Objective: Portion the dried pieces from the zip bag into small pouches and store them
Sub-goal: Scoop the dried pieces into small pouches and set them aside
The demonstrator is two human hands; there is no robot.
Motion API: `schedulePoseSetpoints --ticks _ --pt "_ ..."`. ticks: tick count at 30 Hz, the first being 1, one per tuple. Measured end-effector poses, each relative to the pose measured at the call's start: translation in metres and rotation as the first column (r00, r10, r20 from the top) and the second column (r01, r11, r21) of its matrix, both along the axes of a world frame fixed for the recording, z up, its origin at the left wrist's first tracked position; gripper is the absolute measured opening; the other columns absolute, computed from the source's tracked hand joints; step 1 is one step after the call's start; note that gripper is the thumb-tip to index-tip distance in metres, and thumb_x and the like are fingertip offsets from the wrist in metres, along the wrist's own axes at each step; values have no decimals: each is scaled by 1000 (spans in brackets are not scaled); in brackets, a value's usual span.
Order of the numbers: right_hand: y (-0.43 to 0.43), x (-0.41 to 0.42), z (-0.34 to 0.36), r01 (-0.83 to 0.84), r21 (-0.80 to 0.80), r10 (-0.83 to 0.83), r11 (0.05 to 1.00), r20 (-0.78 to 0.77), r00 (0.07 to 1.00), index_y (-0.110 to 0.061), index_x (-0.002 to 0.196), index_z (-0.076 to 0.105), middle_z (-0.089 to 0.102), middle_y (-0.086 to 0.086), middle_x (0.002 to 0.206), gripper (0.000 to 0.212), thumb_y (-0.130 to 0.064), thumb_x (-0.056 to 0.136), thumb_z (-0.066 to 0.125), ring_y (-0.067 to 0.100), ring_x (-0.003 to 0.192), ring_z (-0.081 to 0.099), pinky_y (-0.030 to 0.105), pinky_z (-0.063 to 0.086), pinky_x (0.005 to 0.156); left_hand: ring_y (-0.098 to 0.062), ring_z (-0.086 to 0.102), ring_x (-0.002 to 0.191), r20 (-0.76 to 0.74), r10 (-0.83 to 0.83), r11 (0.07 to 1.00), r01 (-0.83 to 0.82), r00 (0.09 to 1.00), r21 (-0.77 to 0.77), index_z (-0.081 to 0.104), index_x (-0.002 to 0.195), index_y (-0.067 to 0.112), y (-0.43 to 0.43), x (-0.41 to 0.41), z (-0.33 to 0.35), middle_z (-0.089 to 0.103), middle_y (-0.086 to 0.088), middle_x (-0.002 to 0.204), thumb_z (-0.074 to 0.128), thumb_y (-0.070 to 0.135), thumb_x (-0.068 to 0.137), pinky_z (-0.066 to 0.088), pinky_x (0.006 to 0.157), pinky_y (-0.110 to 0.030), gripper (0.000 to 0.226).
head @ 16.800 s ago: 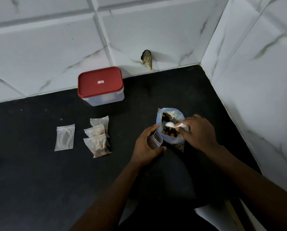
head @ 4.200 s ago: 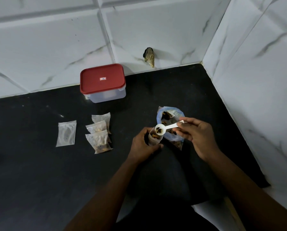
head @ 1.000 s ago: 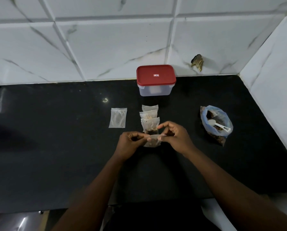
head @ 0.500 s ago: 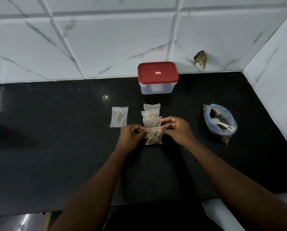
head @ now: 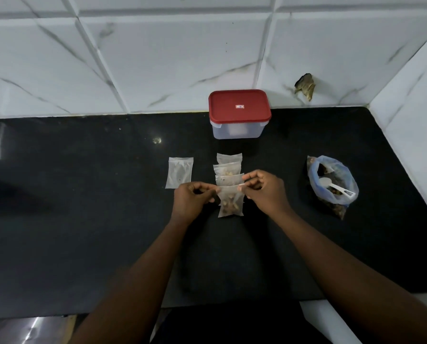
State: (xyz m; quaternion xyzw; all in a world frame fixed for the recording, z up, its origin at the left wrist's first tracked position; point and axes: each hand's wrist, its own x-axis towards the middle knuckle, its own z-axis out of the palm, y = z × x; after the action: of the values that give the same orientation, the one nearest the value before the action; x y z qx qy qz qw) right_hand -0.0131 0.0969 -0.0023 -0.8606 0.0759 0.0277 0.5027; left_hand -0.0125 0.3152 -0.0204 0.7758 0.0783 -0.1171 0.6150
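A small clear pouch (head: pixel 230 204) with dried pieces in it lies on the black counter (head: pixel 83 219). My left hand (head: pixel 192 200) pinches its top left corner and my right hand (head: pixel 264 191) pinches its top right corner. Just behind it, three filled pouches (head: pixel 228 170) overlap in a row. An empty pouch (head: pixel 179 172) lies flat to their left. The open zip bag (head: pixel 332 184) of dried pieces stands at the right with a white spoon (head: pixel 334 186) resting in its mouth.
A clear container with a red lid (head: pixel 239 112) stands shut at the back against the white tiled wall. A dark chipped spot (head: pixel 305 86) marks the wall near the right corner. A side wall (head: pixel 411 135) bounds the counter on the right.
The spoon was left in the zip bag and the filled pouch was carried left to the row. Both hands now pinch its top edge and have lowered it onto the counter.
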Motion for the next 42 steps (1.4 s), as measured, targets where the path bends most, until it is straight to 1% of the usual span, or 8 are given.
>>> schedulePoseSetpoints --ticks 4,9,12,21,26,32,38,42 --pt "8 -2 5 19 -65 -16 998 39 999 -25 100 72 70 -12 93 23 -13 81 80 4 78 66 12 52 67 -14 76 84 8 26 1000 -26 1000 16 81 93 25 4 5 -1 79 4 87 78 25 92 64 84 -36 3" --pt "35 6 22 -50 -184 97 982 255 962 -23 93 72 67 -17 95 17 -12 81 76 5 82 58 18 49 75 5 70 86 77 107 972 -121 991 203 79 99 24 25 14 6 75 14 93 75 27 94 53 79 -12 7" --pt "58 19 30 -122 -179 171 976 289 942 -22 95 75 67 -15 94 14 -13 84 74 5 85 59 17 49 79 1 68 86 77 145 945 -161 986 284 77 105 20 40 23 9 73 13 95 76 26 93 54 79 -15 13" --pt "115 78 19 -318 -316 362 894 90 928 -14 106 75 69 1 105 19 -7 89 71 7 87 65 26 58 83 -20 58 121 -22 139 836 -106 990 539 57 138 17 58 50 0 55 -5 137 83 41 84 52 97 -37 64" --pt "135 110 4 -348 -425 371 836 -30 928 -14 121 71 66 4 121 32 -11 88 72 19 110 64 39 56 96 -27 51 129 -53 153 784 -89 987 615 50 142 12 55 61 -6 47 -8 139 84 50 79 52 100 -46 80" --pt "153 126 -11 -446 -513 413 733 -186 892 -17 137 61 58 5 136 48 -14 90 70 23 125 56 36 49 102 -31 45 132 -71 131 740 -50 989 671 47 145 10 54 67 -11 44 -11 142 78 53 83 49 102 -48 82" --pt "160 124 -13 -368 -507 349 780 -136 927 -18 100 75 65 1 108 12 -14 90 71 17 98 65 30 54 81 -29 46 128 -75 125 744 -43 989 667 48 144 12 55 67 -11 44 -10 140 76 57 82 49 101 -47 81" --pt "156 121 -3 -322 -351 294 879 -133 946 -19 90 78 74 -3 94 6 -17 90 72 11 86 69 34 61 79 -28 49 131 -15 119 744 -79 993 664 47 145 14 53 64 -5 48 -8 143 78 53 82 44 107 -46 80"
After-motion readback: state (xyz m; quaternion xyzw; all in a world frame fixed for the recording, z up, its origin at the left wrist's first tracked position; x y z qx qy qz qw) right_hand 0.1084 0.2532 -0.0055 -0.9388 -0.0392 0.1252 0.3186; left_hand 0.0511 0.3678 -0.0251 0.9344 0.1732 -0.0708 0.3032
